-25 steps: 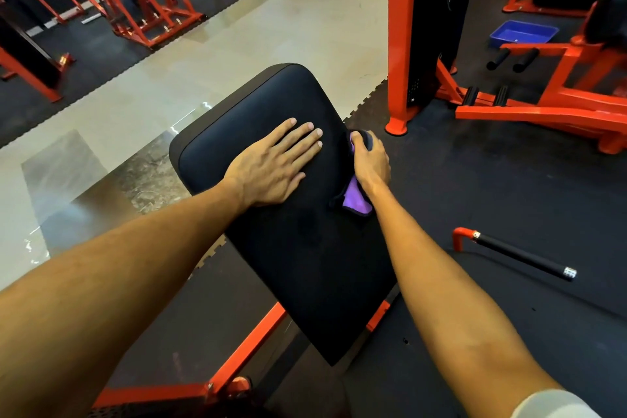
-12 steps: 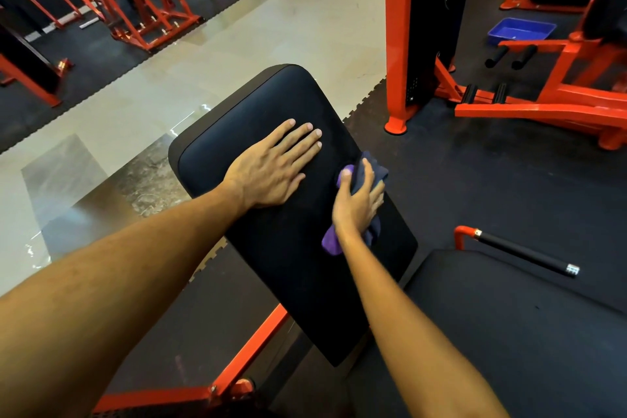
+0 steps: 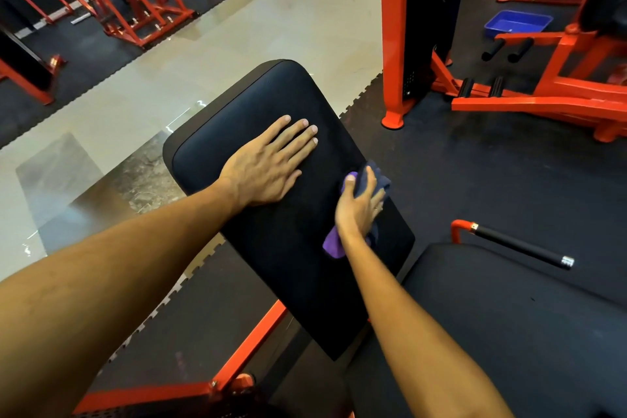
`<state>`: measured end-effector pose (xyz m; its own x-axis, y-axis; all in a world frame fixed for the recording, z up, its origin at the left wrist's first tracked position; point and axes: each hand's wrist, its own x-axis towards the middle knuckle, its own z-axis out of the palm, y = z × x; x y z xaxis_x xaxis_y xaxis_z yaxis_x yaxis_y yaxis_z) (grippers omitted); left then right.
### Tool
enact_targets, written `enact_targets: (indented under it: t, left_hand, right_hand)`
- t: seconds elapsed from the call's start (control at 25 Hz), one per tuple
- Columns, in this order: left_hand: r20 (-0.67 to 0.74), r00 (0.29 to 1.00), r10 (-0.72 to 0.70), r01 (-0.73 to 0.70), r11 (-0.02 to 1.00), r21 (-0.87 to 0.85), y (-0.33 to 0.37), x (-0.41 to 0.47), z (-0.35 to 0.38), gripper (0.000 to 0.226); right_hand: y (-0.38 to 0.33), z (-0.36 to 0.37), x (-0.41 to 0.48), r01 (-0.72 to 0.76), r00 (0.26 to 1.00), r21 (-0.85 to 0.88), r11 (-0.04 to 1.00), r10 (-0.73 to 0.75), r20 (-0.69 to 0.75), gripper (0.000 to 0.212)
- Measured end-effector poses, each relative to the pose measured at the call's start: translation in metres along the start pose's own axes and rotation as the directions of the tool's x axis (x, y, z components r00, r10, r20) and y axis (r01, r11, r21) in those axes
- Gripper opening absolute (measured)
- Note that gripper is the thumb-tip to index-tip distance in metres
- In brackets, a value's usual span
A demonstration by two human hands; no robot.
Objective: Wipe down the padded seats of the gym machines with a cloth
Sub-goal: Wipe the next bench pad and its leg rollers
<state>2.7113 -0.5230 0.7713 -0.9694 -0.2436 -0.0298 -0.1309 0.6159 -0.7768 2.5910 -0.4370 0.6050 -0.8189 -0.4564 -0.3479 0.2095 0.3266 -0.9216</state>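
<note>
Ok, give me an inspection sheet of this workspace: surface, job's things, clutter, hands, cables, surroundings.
Surface: black padded seat pad on an orange steel frame.
Job's things: purple and dark blue cloth, bunched near the pad's right edge; second black pad at lower right.
Clutter: blue plastic tray on the floor by the far machine.
Hands: left hand flat on the pad, fingers straight; right hand grips the cloth against the pad.
Cables: nothing seen.
Surroundings: black rubber floor mat, beige tiled aisle, orange machines, black-grip handle bar on the right.
</note>
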Motion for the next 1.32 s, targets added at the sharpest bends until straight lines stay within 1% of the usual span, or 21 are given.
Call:
enact_targets:
  t: [0.12, 0.2, 0.24, 0.32, 0.4, 0.44, 0.48, 0.52, 0.6, 0.68, 0.76, 0.84, 0.88, 0.92, 0.96, 1.04, 1.08, 1.12, 1.2, 1.24, 1.32]
  left_hand:
    - [0.009, 1.000, 0.004, -0.004, 0.999, -0.033, 0.023, 0.006, -0.002, 0.067]
    - [0.018, 0.998, 0.055, -0.055, 0.998, -0.037, 0.038, -0.001, 0.001, 0.067]
    - [0.010, 0.997, 0.075, -0.074, 0.996, -0.057, 0.041, -0.011, 0.003, 0.066]
    - [-0.022, 0.994, 0.111, -0.113, 0.988, -0.102, 0.040, -0.041, 0.007, 0.063]
    - [-0.020, 0.990, 0.138, -0.139, 0.985, -0.101, 0.037, -0.070, 0.008, 0.062]
    - [-0.019, 0.988, 0.155, -0.156, 0.983, -0.092, 0.037, -0.077, 0.010, 0.063]
    - [-0.020, 0.986, 0.168, -0.170, 0.981, -0.090, 0.038, -0.079, 0.012, 0.063]
    - [-0.030, 0.985, 0.172, -0.175, 0.980, -0.094, 0.041, -0.078, 0.013, 0.064]
    - [-0.062, 0.987, 0.151, -0.156, 0.982, -0.103, 0.044, -0.071, 0.012, 0.064]
    - [-0.087, 0.988, 0.130, -0.141, 0.981, -0.133, 0.045, -0.071, 0.013, 0.064]
    - [-0.098, 0.987, 0.131, -0.142, 0.982, -0.124, 0.044, -0.075, 0.018, 0.064]
    - [-0.098, 0.986, 0.133, -0.145, 0.981, -0.131, 0.045, -0.075, 0.018, 0.064]
    - [-0.091, 0.987, 0.136, -0.147, 0.981, -0.126, 0.046, -0.074, 0.018, 0.064]
    - [-0.087, 0.987, 0.136, -0.146, 0.981, -0.127, 0.046, -0.074, 0.018, 0.064]
    - [-0.087, 0.987, 0.134, -0.145, 0.980, -0.136, 0.045, -0.075, 0.018, 0.063]
    - [-0.098, 0.987, 0.131, -0.143, 0.981, -0.134, 0.044, -0.077, 0.020, 0.063]
    - [-0.106, 0.986, 0.127, -0.140, 0.982, -0.130, 0.044, -0.077, 0.020, 0.062]
    - [-0.114, 0.986, 0.124, -0.139, 0.981, -0.132, 0.044, -0.076, 0.021, 0.062]
    - [-0.127, 0.983, 0.129, -0.146, 0.980, -0.134, 0.044, -0.075, 0.021, 0.063]
    - [-0.129, 0.983, 0.130, -0.146, 0.980, -0.131, 0.044, -0.074, 0.021, 0.063]
    - [-0.118, 0.985, 0.125, -0.140, 0.980, -0.138, 0.044, -0.073, 0.020, 0.063]
  right_hand:
    - [0.016, 0.017, -0.065, 0.155, 0.986, -0.025, 0.988, -0.154, 0.059, 0.060]
    - [0.050, 0.006, -0.097, 0.216, 0.963, -0.101, 0.971, -0.195, 0.188, 0.065]
    - [0.063, -0.003, -0.095, 0.200, 0.963, -0.123, 0.972, -0.172, 0.208, 0.064]
    - [0.068, -0.012, -0.067, 0.012, 0.990, -0.086, 0.996, 0.000, 0.139, 0.060]
    - [0.050, -0.010, -0.033, -0.285, 0.956, 0.071, 0.956, 0.279, 0.091, 0.060]
    - [0.036, -0.006, -0.025, -0.354, 0.934, 0.106, 0.929, 0.346, 0.089, 0.063]
    - [0.023, -0.002, -0.028, -0.356, 0.933, 0.097, 0.930, 0.348, 0.087, 0.066]
    - [0.017, 0.005, -0.041, -0.298, 0.953, 0.076, 0.952, 0.292, 0.078, 0.066]
    - [0.025, 0.021, -0.086, -0.067, 0.994, 0.030, 0.997, 0.065, 0.087, 0.061]
    - [0.053, 0.027, -0.141, 0.121, 0.984, -0.030, 0.992, -0.116, 0.139, 0.061]
    - [0.084, 0.022, -0.166, 0.208, 0.955, -0.117, 0.971, -0.176, 0.237, 0.059]
    - [0.104, 0.011, -0.154, 0.236, 0.945, -0.153, 0.960, -0.191, 0.265, 0.059]
    - [0.106, 0.006, -0.140, 0.203, 0.959, -0.166, 0.965, -0.161, 0.235, 0.061]
    - [0.104, 0.004, -0.125, 0.115, 0.980, -0.162, 0.980, -0.086, 0.181, 0.062]
    - [0.097, 0.004, -0.107, -0.028, 0.990, -0.115, 0.993, 0.043, 0.131, 0.060]
    - [0.076, 0.007, -0.078, -0.290, 0.953, 0.011, 0.957, 0.287, 0.096, 0.057]
    - [0.062, 0.011, -0.075, -0.335, 0.939, 0.036, 0.941, 0.330, 0.101, 0.057]
    - [0.051, 0.016, -0.082, -0.307, 0.947, 0.026, 0.951, 0.303, 0.110, 0.058]
    - [0.045, 0.027, -0.117, -0.104, 0.985, -0.010, 0.995, 0.104, 0.140, 0.060]
    - [0.052, 0.030, -0.139, 0.008, 0.985, -0.019, 1.000, -0.005, 0.171, 0.062]
    - [0.079, 0.024, -0.172, 0.165, 0.954, -0.073, 0.984, -0.140, 0.265, 0.064]
